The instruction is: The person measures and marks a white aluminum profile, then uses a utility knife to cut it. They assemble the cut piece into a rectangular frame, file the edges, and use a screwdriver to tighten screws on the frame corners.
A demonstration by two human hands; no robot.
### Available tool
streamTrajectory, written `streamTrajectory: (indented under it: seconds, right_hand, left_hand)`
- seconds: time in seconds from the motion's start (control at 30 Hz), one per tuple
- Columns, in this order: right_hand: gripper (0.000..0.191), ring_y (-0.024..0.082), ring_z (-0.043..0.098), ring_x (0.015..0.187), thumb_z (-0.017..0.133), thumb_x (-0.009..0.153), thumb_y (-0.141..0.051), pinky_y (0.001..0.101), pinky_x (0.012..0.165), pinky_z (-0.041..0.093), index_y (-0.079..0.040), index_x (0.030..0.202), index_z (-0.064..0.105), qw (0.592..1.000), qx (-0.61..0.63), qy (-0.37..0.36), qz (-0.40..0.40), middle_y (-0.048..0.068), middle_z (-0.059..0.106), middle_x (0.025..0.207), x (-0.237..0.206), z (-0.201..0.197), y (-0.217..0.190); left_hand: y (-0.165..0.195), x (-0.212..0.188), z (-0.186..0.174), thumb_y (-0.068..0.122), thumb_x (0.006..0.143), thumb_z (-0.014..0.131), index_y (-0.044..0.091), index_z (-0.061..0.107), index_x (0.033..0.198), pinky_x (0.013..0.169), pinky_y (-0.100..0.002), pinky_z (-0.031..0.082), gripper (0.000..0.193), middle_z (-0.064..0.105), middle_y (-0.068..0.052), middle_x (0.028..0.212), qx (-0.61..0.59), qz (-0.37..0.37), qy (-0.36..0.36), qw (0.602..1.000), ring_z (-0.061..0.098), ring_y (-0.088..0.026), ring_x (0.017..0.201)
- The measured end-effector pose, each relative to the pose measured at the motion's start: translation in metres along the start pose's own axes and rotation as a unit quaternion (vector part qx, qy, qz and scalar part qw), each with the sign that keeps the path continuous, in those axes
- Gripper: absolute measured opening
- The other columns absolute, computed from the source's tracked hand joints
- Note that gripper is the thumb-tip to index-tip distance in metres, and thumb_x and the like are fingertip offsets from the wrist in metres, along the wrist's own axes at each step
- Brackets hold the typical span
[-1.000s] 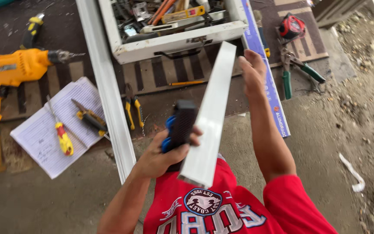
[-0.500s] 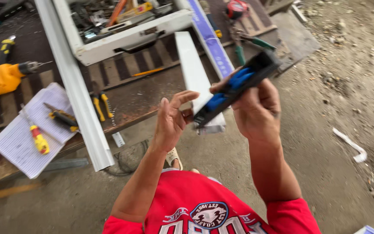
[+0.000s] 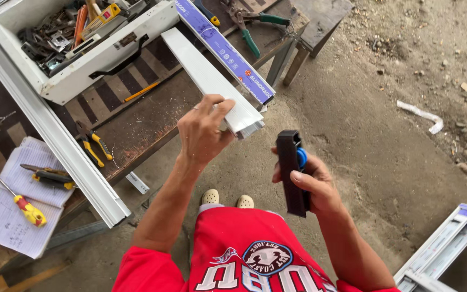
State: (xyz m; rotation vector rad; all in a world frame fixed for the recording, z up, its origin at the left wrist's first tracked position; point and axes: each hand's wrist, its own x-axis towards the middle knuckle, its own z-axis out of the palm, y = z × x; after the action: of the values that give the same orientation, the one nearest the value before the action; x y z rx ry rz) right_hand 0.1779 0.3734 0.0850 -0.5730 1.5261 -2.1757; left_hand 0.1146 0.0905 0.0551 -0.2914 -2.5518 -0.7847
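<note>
White profile (image 3: pixel 212 81) in left hand (image 3: pixel 204 135) fingers, black-and-blue tool (image 3: pixel 292 170) in right hand (image 3: pixel 312 184) fingers.

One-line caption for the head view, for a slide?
Left hand grips the near end of a white metal profile; right hand holds a black-and-blue hand tool beside it.

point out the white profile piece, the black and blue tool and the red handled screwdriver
white profile piece (image 3: pixel 206 81), head view, on its flat top face
black and blue tool (image 3: pixel 290 167), head view, on the black body above the right hand's thumb
red handled screwdriver (image 3: pixel 28 210), head view, on the red and yellow handle
</note>
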Motion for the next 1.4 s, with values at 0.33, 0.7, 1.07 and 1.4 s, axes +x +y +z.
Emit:
streamTrajectory:
  seconds: [0.33, 0.7, 1.07, 1.4]
  right_hand:
    - [0.047, 0.020, 0.072, 0.063, 0.049, 0.104, -0.028, 0.0319, 0.055, 0.060, -0.003, 0.143, 0.042, 0.984, 0.080, 0.120, 0.103, 0.026, 0.070, 0.113, 0.011, 0.036, 0.016]
    - [0.049, 0.018, 0.071, 0.064, 0.051, 0.104, -0.025, 0.0298, 0.057, 0.061, 0.001, 0.145, 0.044, 0.979, 0.043, 0.177, 0.088, 0.025, 0.072, 0.109, 0.012, 0.046, 0.021]
    - [0.048, 0.012, 0.069, 0.062, 0.054, 0.098, -0.028, 0.0274, 0.053, 0.058, -0.004, 0.140, 0.050, 0.947, -0.141, 0.184, 0.222, 0.013, 0.078, 0.101, 0.019, 0.043, -0.015]
    - [0.045, 0.022, 0.072, 0.059, 0.055, 0.096, -0.029, 0.0366, 0.057, 0.058, -0.010, 0.136, 0.054, 0.884, -0.365, 0.144, 0.255, 0.011, 0.077, 0.080, 0.029, 0.054, -0.036]
  left_hand:
    - [-0.005, 0.047, -0.012, 0.015, 0.071, 0.085, 0.013, 0.056, 0.129, 0.116, -0.046, 0.039, 0.065, 0.058, -0.005, 0.129, -0.096, 0.276, -0.108, 0.950, 0.054, -0.027, 0.127]
    - [-0.012, 0.061, 0.004, 0.032, 0.062, 0.092, 0.010, 0.046, 0.118, 0.105, -0.049, 0.031, 0.076, 0.048, -0.012, 0.115, -0.139, 0.286, -0.223, 0.922, 0.045, -0.031, 0.116]
    - [-0.020, 0.067, 0.014, 0.029, 0.061, 0.097, 0.010, 0.053, 0.115, 0.098, -0.051, 0.039, 0.072, 0.053, -0.010, 0.111, -0.229, 0.325, -0.192, 0.898, 0.050, -0.032, 0.107]
    - [-0.020, 0.056, 0.024, 0.029, 0.062, 0.092, 0.006, 0.056, 0.104, 0.101, -0.053, 0.040, 0.061, 0.058, -0.012, 0.107, -0.186, 0.357, -0.190, 0.895, 0.058, -0.033, 0.108]
